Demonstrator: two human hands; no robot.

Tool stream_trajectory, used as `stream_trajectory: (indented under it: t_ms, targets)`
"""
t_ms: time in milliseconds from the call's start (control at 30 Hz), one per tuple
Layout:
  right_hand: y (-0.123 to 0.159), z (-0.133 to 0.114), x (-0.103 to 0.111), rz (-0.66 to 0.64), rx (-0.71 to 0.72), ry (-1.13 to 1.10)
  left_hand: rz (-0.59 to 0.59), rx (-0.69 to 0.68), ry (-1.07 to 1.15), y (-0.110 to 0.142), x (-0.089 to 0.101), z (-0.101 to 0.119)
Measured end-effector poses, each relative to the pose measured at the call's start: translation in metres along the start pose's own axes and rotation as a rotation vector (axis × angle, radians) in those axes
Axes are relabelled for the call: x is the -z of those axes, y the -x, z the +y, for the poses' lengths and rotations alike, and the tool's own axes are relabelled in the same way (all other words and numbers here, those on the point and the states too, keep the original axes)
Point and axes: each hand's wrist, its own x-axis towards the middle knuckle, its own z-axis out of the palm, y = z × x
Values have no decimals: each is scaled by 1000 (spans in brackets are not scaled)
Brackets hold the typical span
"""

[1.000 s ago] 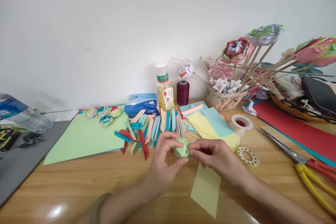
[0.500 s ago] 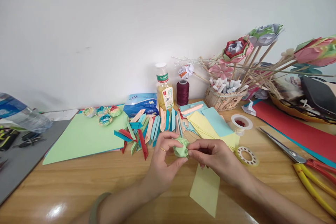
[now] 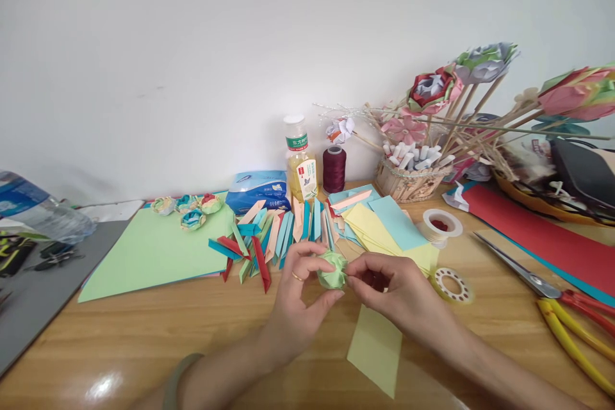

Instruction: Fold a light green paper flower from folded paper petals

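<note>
My left hand (image 3: 303,291) grips a small light-green paper flower (image 3: 332,270) between its thumb and fingers, above the wooden table. At the flower's right edge, the pinched thumb and forefinger of my right hand (image 3: 391,285) touch or hold a tip of the folded paper; exactly what lies between them is hidden. Below the right hand lies a pale yellow sheet of paper (image 3: 375,352). Behind the hands is a heap of folded paper strips (image 3: 273,237) in red, blue, green and peach.
Several finished paper flowers (image 3: 192,218) rest on green sheets (image 3: 144,262) at left. Behind stand a drink bottle (image 3: 302,166), a maroon thread spool (image 3: 334,170) and a small basket (image 3: 408,180). Scissors (image 3: 533,280), a tape roll (image 3: 451,286) and a white spool (image 3: 439,226) lie right.
My right hand has shifted very slightly to the right, its fingertips still at the flower's edge. The left hand keeps its hold, almost unmoved.
</note>
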Motion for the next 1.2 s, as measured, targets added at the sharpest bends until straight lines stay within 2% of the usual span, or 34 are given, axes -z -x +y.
stream_trajectory:
  t_ms: [167,300,567,867,967,1200]
  targets:
    - [7,1,-4,130,213,265,-19,-50,-47,1,-1,3]
    - [10,2,-6,162,314,353,-18,-58,-66,0,0,4]
    - [10,1,-6,138,259,290,14,-177,-169,1,0,5]
    - [8,-1,-5,168,363,139,51,-271,-211,-1,0,4]
    - [8,-6,-3,159,335,50,64,-247,-200,-1,1,3]
    - [4,-7,0,25,33,-221,114,-233,-193,0,0,3]
